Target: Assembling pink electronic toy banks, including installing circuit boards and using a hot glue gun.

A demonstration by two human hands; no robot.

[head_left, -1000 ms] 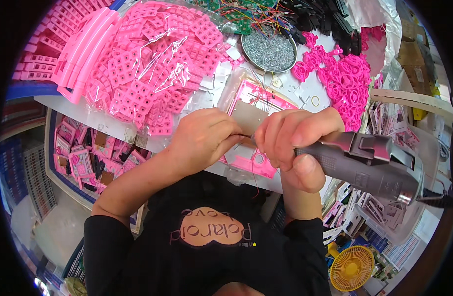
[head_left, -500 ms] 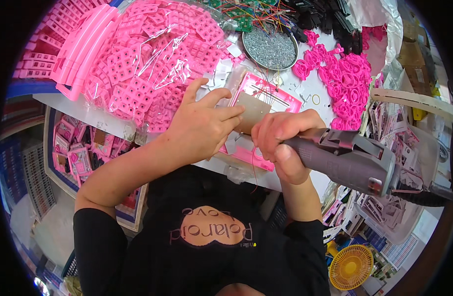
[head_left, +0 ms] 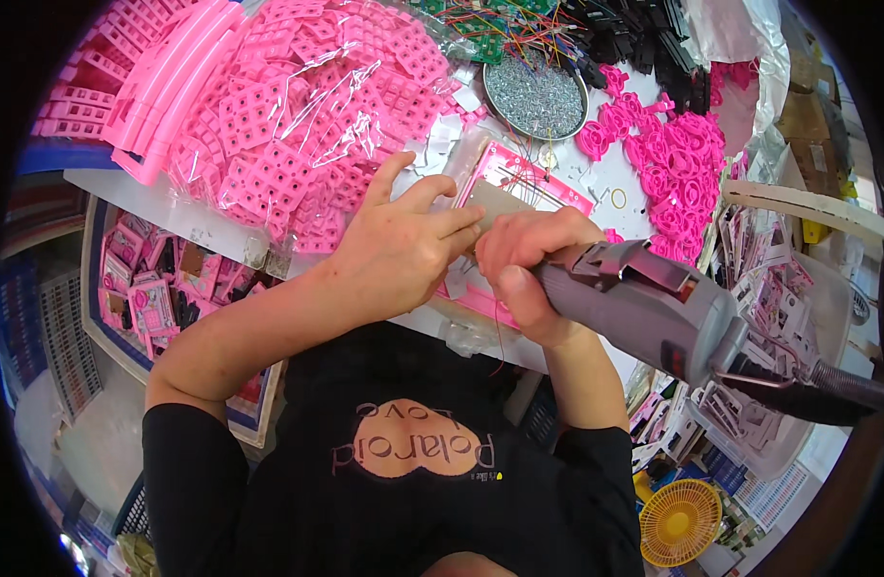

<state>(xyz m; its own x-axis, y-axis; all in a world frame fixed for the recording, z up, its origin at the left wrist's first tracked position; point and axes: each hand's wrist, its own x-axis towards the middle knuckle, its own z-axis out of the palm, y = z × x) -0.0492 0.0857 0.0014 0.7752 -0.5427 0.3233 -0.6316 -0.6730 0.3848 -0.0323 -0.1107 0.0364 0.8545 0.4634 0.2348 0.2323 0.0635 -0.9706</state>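
A pink plastic casing (head_left: 575,196) with thin wires lies on the white table in front of me, partly covered by both hands. On it sits a flat grey-brown board (head_left: 493,199). My left hand (head_left: 399,248) has its fingers spread, with fingertips at the board's left edge. Wrapped around the front of a grey electric screwdriver (head_left: 639,308) is my right hand (head_left: 530,269). The tool slants down to the left over the board. Its tip is hidden behind my fingers. A thin red wire (head_left: 497,341) hangs below the casing.
Beyond the casing stands a round metal dish of small screws (head_left: 536,96). Bagged pink keypad-like parts (head_left: 307,115) fill the left side. Pink ring-shaped parts (head_left: 678,173) lie at right, near black parts (head_left: 644,38). A coiled cord (head_left: 846,383) trails from the screwdriver.
My right hand and the screwdriver have moved slightly left, and the tool's body has tilted. My left hand has stayed nearly in place. The whole view has shifted a little.
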